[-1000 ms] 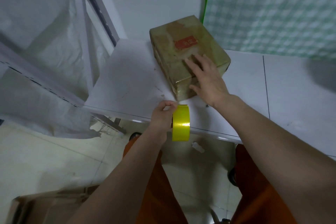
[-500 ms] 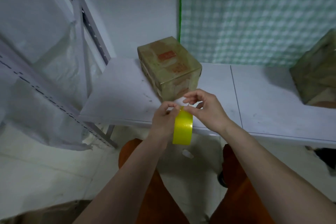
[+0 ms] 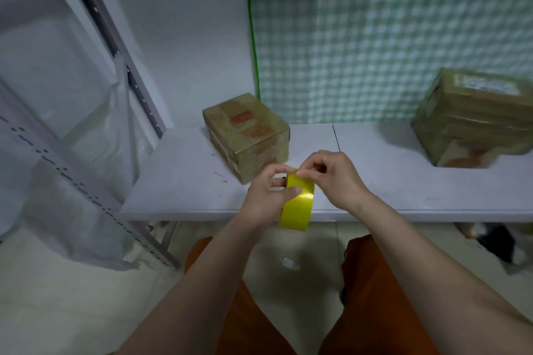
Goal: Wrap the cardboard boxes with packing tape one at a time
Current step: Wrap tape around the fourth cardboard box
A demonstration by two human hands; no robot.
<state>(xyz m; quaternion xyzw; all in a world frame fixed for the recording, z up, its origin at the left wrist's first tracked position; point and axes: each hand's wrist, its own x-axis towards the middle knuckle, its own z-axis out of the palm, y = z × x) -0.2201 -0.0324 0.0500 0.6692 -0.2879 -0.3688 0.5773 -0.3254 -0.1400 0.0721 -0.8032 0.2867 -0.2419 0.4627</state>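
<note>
Above the table point(image 3: 178, 181) edge, the left hand point(image 3: 266, 196) grips the tape roll point(image 3: 297, 207); the right hand point(image 3: 334, 179) pinches its top, likely picking the end. The end could tear or restick. The box point(image 3: 245, 135) sits at 11 o'clock, its red labels unreadable; another box point(image 3: 473, 121) at 2 o'clock.

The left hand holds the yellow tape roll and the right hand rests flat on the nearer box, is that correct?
Not quite. In the head view the right hand pinches the top of the tape roll, which the left hand holds; the nearer box is untouched.
</note>
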